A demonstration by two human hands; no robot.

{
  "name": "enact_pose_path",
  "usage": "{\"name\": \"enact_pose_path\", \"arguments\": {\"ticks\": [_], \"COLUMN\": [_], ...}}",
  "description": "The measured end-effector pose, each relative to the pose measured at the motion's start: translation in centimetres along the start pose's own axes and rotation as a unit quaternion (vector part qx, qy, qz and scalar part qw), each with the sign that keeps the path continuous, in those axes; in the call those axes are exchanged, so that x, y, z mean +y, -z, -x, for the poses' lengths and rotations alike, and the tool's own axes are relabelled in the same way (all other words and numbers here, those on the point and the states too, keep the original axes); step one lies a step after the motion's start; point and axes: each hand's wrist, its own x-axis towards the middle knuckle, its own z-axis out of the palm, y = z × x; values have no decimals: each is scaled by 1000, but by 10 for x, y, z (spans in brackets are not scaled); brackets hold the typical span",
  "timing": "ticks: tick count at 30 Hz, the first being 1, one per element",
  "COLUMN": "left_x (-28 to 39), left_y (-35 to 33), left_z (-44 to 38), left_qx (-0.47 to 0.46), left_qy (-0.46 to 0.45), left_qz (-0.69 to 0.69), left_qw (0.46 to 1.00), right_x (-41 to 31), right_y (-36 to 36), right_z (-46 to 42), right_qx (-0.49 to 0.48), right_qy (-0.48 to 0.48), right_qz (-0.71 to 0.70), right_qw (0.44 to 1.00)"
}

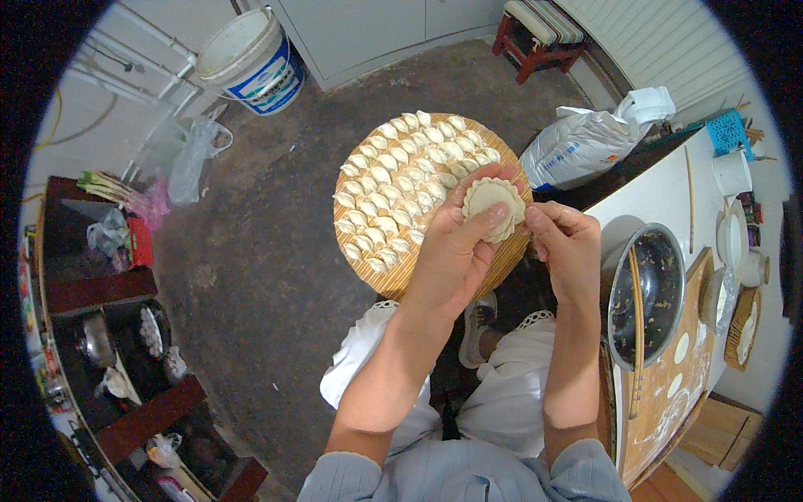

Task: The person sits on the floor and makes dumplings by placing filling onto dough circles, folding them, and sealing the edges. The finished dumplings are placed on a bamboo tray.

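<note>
My left hand (470, 219) holds a round dumpling (492, 204) with a scalloped, crimped rim, its thumb lying across the face and the fingers behind. At the dumpling's right edge, my right hand (564, 238) pinches the rim between thumb and forefinger. Below both hands is a round woven tray (502, 270) of thin yellowish stalks. Rows of folded dumplings (386, 223) cover much of it, dusted with flour; my left hand hides part of the tray's right side.
To the right, a metal bowl (652, 295) with filling scraps and chopsticks (637, 301) stands by a floured wooden board (659, 427) bearing two flat dough wrappers (677, 364). A white sack (583, 147), a bucket (251, 63), a stool (539, 37) and a dark shelf (150, 414) surround the floor.
</note>
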Motion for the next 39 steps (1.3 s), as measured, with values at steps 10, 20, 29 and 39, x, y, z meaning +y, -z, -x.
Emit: {"name": "enact_pose_path", "arguments": {"ticks": [10,20,29,39], "left_x": [-1,-6,1,0], "left_y": [-1,1,-3,-3], "left_z": [1,-1,-1,1], "left_qx": [-14,-2,-1,-10], "left_qy": [-21,16,3,-16], "left_qz": [-104,79,26,-81], "left_qw": [994,997,1000,997], "right_x": [-2,-5,1,-1], "right_y": [2,-4,2,2], "right_z": [1,3,0,1], "right_qx": [-14,9,1,-14], "right_qy": [14,-24,-7,-9], "right_qz": [30,-39,-34,1], "right_qw": [999,999,999,1000]}}
